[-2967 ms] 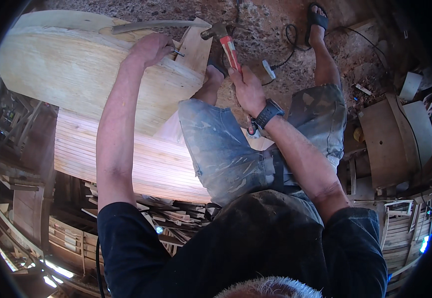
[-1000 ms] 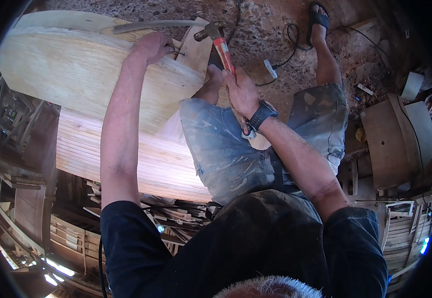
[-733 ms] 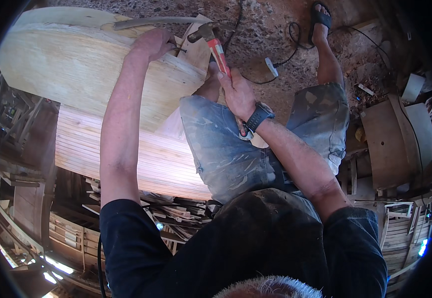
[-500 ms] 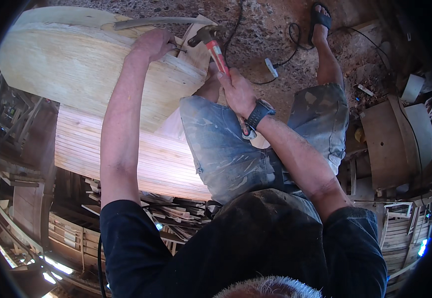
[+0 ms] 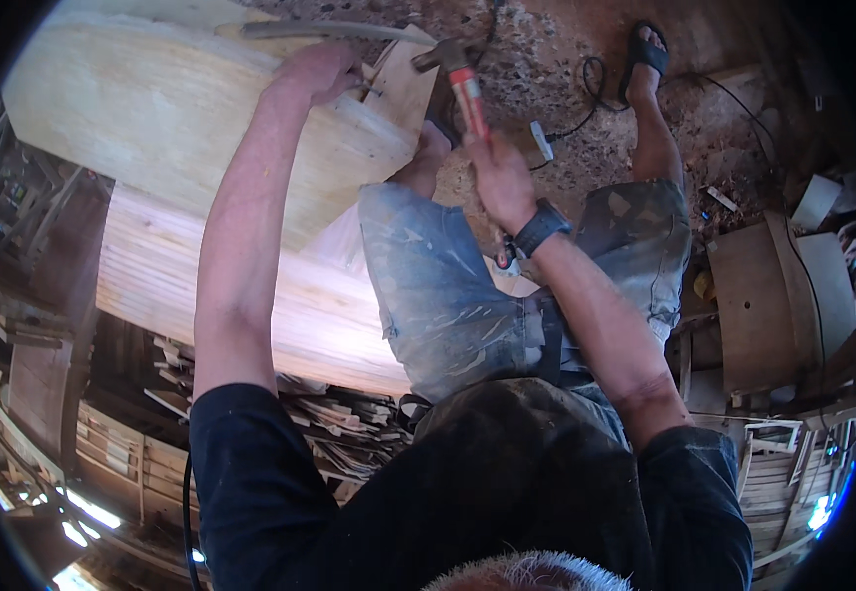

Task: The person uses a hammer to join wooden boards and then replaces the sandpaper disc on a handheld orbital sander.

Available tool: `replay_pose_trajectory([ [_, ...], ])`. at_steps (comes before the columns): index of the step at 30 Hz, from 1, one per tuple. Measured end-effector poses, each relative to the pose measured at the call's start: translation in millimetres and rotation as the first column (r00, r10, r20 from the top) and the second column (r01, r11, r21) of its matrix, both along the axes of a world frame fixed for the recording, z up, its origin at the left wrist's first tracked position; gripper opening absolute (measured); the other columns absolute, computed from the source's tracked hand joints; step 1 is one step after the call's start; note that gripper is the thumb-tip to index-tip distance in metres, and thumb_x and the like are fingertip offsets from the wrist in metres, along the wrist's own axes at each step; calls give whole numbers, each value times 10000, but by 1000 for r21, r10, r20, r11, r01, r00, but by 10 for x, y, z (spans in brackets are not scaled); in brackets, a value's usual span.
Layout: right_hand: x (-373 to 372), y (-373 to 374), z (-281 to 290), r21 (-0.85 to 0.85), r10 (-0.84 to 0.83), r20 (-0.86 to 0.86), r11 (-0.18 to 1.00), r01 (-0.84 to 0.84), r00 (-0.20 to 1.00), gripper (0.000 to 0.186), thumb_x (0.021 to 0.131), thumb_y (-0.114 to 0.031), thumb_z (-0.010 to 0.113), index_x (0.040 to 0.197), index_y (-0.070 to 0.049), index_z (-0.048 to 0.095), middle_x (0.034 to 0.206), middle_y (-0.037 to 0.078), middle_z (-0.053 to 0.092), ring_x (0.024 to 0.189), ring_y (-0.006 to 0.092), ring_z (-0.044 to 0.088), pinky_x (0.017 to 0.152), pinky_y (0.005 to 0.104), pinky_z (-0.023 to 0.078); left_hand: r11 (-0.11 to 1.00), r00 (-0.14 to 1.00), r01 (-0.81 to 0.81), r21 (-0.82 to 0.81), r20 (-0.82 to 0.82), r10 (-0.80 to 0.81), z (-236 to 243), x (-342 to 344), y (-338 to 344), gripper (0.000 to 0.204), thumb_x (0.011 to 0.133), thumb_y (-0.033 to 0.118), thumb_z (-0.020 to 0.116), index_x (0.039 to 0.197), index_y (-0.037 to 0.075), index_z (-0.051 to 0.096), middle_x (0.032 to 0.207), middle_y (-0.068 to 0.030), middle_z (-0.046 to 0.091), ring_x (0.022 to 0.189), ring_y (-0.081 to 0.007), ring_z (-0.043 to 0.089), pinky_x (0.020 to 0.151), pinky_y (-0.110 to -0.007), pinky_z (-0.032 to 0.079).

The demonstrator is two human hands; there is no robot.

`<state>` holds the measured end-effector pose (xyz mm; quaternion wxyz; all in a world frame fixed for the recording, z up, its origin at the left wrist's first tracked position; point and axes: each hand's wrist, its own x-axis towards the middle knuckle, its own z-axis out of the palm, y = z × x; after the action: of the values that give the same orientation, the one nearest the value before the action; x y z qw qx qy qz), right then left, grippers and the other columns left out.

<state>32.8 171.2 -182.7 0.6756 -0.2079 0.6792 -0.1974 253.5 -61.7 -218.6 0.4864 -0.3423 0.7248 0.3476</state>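
My right hand [image 5: 503, 182] is wrapped round the handle of a claw hammer [image 5: 471, 103]. The red-and-white handle points up and the dark metal head is raised to the right of my left hand. Over the edge of a pale curved wooden panel [image 5: 162, 108], my left hand [image 5: 317, 75] has its fingers pinched together. A thin, nail-like piece [image 5: 373, 90] sticks out from the fingertips; its exact kind is too small to make out. A long narrow grey strip [image 5: 339, 31] lies on the wood just beyond the left hand, by a flat triangular wooden end [image 5: 403, 84].
A slatted wooden surface [image 5: 241, 305] lies under the panel, left of my legs. A black cable with a white power socket [image 5: 542, 141] runs over the rough floor. Curved wooden boards [image 5: 772, 305] stand at the right, and stacked scrap strips [image 5: 349, 424] lie below.
The hammer and my right hand have moved to the right, away from my left hand. My left hand stays at the panel's edge, and the whole view has shifted slightly.
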Motion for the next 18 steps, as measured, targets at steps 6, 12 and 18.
replay_pose_trajectory([
  [6, 98, -10, 17, 80, -143, -82, 986, 149, 986, 363, 1048, -386, 524, 958, -37, 568, 636, 46, 528, 437, 132, 526, 394, 301, 402, 999, 999, 5, 48, 44, -7, -10, -21, -20, 250, 918, 283, 665, 1094, 123, 741, 1037, -138, 731, 1003, -344, 678, 886, -464, 530],
  [12, 243, -88, 39, 75, 107, 60, 991, -112, 992, 404, 1043, -391, 534, 966, 5, 555, 674, 147, 533, 653, 269, 630, 604, 407, 474, 998, 999, 34, 51, 21, -36, 27, -60, -33, 238, 919, 269, 666, 1088, 119, 741, 1039, -139, 731, 1016, -341, 678, 899, -463, 532],
  [18, 235, -115, 154, -1, -145, -74, 989, 146, 987, 395, 1037, -367, 534, 966, 20, 564, 689, 176, 548, 681, 300, 630, 630, 430, 466, 998, 1000, 12, 55, 26, -13, 1, -49, -23, 223, 916, 261, 668, 1072, 120, 743, 1045, -141, 727, 1014, -338, 677, 888, -466, 531],
])
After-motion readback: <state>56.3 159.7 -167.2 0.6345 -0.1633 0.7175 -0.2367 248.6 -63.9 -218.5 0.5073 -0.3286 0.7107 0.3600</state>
